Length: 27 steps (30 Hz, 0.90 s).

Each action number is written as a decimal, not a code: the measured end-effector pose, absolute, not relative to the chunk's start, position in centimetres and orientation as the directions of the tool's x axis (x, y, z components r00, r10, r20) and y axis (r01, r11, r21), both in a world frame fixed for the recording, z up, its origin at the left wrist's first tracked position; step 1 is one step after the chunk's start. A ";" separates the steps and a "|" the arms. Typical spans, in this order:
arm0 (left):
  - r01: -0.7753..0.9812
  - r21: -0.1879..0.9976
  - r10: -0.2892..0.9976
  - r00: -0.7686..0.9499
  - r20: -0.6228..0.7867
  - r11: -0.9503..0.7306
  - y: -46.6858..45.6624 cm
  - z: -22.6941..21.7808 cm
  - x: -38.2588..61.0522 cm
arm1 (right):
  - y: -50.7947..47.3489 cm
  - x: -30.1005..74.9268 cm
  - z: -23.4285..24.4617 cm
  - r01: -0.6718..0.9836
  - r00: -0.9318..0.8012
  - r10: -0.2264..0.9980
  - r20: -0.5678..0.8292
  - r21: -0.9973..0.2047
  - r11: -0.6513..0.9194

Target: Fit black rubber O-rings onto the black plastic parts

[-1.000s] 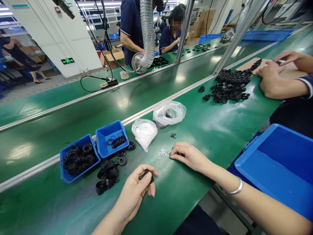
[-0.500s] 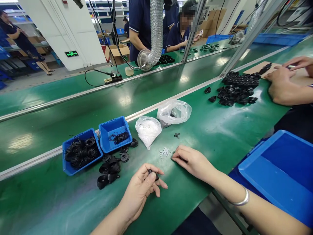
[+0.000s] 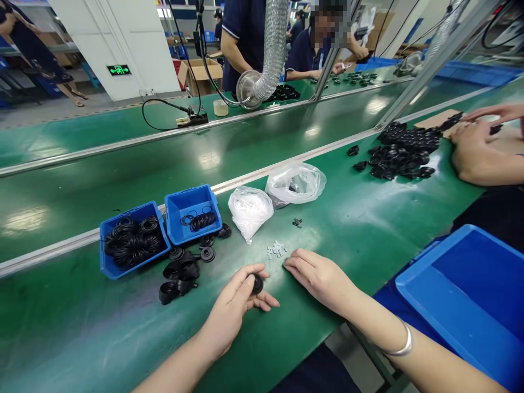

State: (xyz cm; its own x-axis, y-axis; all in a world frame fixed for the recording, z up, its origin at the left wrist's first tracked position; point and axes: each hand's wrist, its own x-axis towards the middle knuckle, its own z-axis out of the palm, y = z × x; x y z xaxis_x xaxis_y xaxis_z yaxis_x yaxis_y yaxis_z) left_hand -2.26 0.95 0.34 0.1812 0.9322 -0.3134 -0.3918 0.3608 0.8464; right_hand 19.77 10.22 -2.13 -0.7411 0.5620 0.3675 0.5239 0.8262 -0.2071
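My left hand [image 3: 233, 305] is closed on a small round black plastic part [image 3: 257, 284], pinched by thumb and fingers above the green table. My right hand [image 3: 317, 277] rests low at the table, thumb and fingertips pressed together. Whatever those fingertips may hold is hidden. Just left of them lies a little pile of small white pieces [image 3: 277, 249]. Farther back sits a cluster of tiny black pieces [image 3: 297, 223]. Left of my left hand are several loose black cup-shaped parts [image 3: 180, 273] and a black ribbed disc [image 3: 207, 254].
Two blue bins hold black rings: a fuller bin [image 3: 107, 266] and a smaller bin [image 3: 174, 212]. Behind the piles stand a bag of white pieces [image 3: 250, 213] and an open plastic bag [image 3: 313, 183]. A large blue tub [image 3: 421, 267] is at right, below a co-worker's hands [image 3: 477, 147] and black parts [image 3: 401, 155].
My left hand has turned the black part so that its round face shows more, and has risen slightly. My right fingertips have shifted slightly left. The camera view has tilted a little.
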 end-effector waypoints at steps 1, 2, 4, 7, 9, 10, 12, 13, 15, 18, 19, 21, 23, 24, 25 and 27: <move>-0.381 0.852 0.933 0.189 -0.307 0.358 0.9 0.3 -2.3 | 10.2 19.7 -2.0 0.520 -0.738 0.567 0.365 -0.227 0.823; -0.376 0.855 0.932 0.199 -0.302 0.357 0.9 0.3 -2.2 | 10.2 19.6 -1.9 0.514 -0.731 0.578 0.363 -0.265 0.816; -0.367 0.859 0.931 0.217 -0.294 0.357 0.9 0.2 -2.2 | 9.7 19.2 -1.2 0.482 -0.697 0.614 0.369 -0.393 0.783; -0.333 0.880 0.934 0.234 -0.269 0.337 0.7 -0.1 -2.2 | 8.3 18.0 -0.1 0.369 -0.649 0.661 0.377 -0.603 0.707; -0.288 0.907 0.940 0.239 -0.242 0.307 0.6 -0.5 -2.1 | 7.1 16.9 0.2 0.305 -0.647 0.653 0.394 -0.651 0.695; -0.254 0.924 0.946 0.233 -0.226 0.284 0.5 -0.7 -2.2 | 6.7 16.5 0.1 0.291 -0.649 0.642 0.407 -0.648 0.704; -0.157 0.959 0.957 0.206 -0.202 0.236 0.3 -1.2 -2.2 | 6.0 15.7 -0.4 0.296 -0.655 0.621 0.431 -0.609 0.735; -0.102 0.972 0.963 0.190 -0.189 0.211 0.2 -1.4 -2.3 | 5.9 15.4 -0.7 0.311 -0.659 0.612 0.438 -0.582 0.751; -0.007 0.986 0.973 0.165 -0.165 0.168 0.0 -1.8 -2.4 | 5.7 15.1 -1.2 0.344 -0.671 0.593 0.446 -0.521 0.781; 0.060 0.990 0.978 0.157 -0.137 0.129 -0.3 -2.0 -2.4 | 5.7 15.0 -1.3 0.386 -0.694 0.547 0.468 -0.400 0.831; 0.070 0.990 0.979 0.155 -0.132 0.122 -0.3 -2.0 -2.4 | 5.6 15.0 -1.2 0.394 -0.705 0.530 0.471 -0.362 0.845; 0.089 0.989 0.979 0.159 -0.128 0.115 -0.4 -1.8 -2.4 | 5.6 15.1 -1.2 0.405 -0.726 0.499 0.473 -0.293 0.866; 0.109 0.987 0.977 0.168 -0.131 0.114 -0.4 -1.6 -2.5 | 5.5 15.2 -1.3 0.402 -0.740 0.471 0.479 -0.247 0.882; 0.117 0.987 0.977 0.170 -0.131 0.112 -0.3 -1.4 -2.5 | 5.5 15.2 -1.3 0.397 -0.743 0.459 0.487 -0.232 0.888; 0.123 0.986 0.977 0.171 -0.129 0.109 -0.3 -1.3 -2.6 | 5.5 15.2 -1.3 0.390 -0.744 0.449 0.495 -0.224 0.893; 0.125 0.987 0.976 0.178 -0.123 0.101 -0.2 -1.2 -2.7 | 5.5 15.1 -1.2 0.388 -0.740 0.446 0.504 -0.223 0.894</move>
